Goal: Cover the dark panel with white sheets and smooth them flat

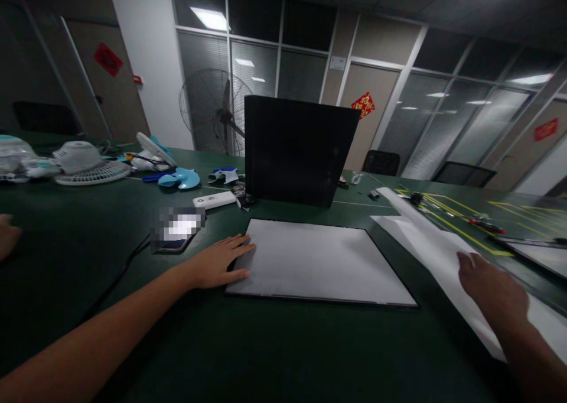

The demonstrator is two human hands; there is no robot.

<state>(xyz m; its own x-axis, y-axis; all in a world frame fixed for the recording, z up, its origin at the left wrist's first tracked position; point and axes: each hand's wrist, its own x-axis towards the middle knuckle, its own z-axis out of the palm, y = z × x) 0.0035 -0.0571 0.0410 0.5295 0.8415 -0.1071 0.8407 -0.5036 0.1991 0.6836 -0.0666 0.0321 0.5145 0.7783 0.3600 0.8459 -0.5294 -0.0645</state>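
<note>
A flat white rectangular panel with a thin black border point(316, 264) lies on the dark green table point(283, 356) in front of me. My left hand point(220, 262) rests on its left edge, fingers spread and holding nothing. To the right of the panel, my right hand point(492, 288) grips a large, thin white sheet point(425, 246) between thumb and fingers. This sheet is bent and lifted at its far end, partly blurred, and stands apart from the panel. My right hand and forearm hide part of it.
A black upright box-like object point(301, 152) stands behind the panel. To the left lie a phone point(177, 230) with a cable, a white power strip-like bar point(215, 200), blue fan blades point(179, 178) and fan parts point(93, 172). Another person's hand point(7, 237) shows at far left. A second framed panel point(543, 254) lies right.
</note>
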